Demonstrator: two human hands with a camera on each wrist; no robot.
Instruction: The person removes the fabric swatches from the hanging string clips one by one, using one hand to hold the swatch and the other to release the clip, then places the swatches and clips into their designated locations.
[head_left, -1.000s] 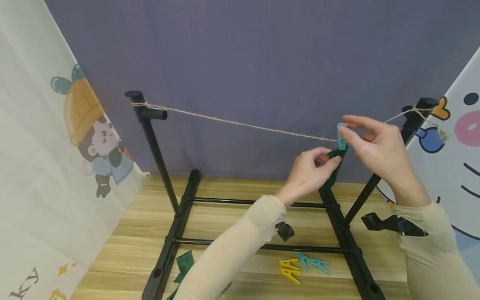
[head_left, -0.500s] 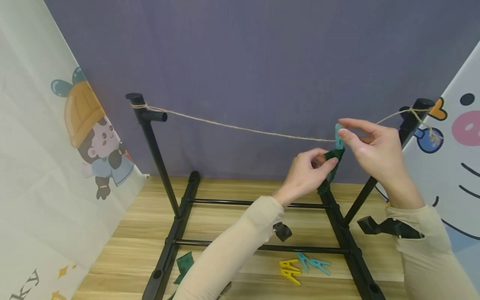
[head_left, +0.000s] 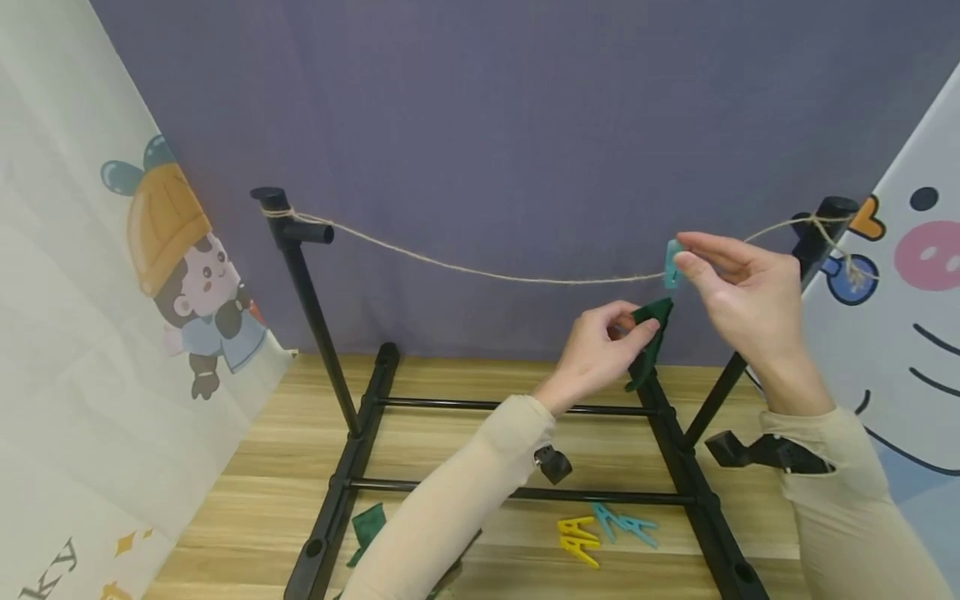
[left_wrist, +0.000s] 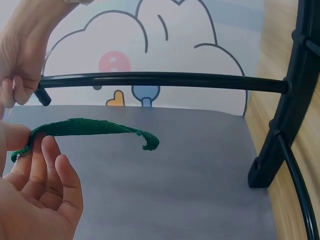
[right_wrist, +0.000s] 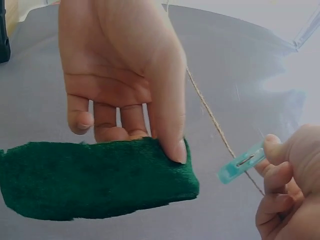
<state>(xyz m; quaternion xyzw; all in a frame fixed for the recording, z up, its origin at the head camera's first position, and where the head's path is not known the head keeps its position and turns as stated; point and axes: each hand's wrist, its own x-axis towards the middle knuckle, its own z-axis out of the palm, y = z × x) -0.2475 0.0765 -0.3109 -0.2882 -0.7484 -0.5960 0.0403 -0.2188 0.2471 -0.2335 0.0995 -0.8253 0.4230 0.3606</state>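
Note:
Between thumb and fingers, my left hand [head_left: 596, 350] pinches a dark green strip of cloth [right_wrist: 100, 180] by one end; the rest hangs down in the head view. Just above and right of it, my right hand [head_left: 753, 304] pinches a light blue clothespin [head_left: 672, 265] at the twine line [head_left: 480, 272]. The right wrist view shows the clothespin [right_wrist: 242, 164] across the twine [right_wrist: 212, 117], with the cloth apart from both. Whether the clothespin's jaws bite the twine, I cannot tell.
A black frame with two posts [head_left: 315, 325] carries the twine. On the wooden table [head_left: 255, 500] lie yellow clothespins [head_left: 578, 542], blue clothespins [head_left: 624, 523] and more green cloth [head_left: 369, 527], partly hidden by the left sleeve. A grey-purple backdrop [head_left: 480, 125] stands behind.
The green cloth has come away from the clothespin, moving down and left with my left hand. The clothespin and right hand have shifted slightly left, and the twine sags more.

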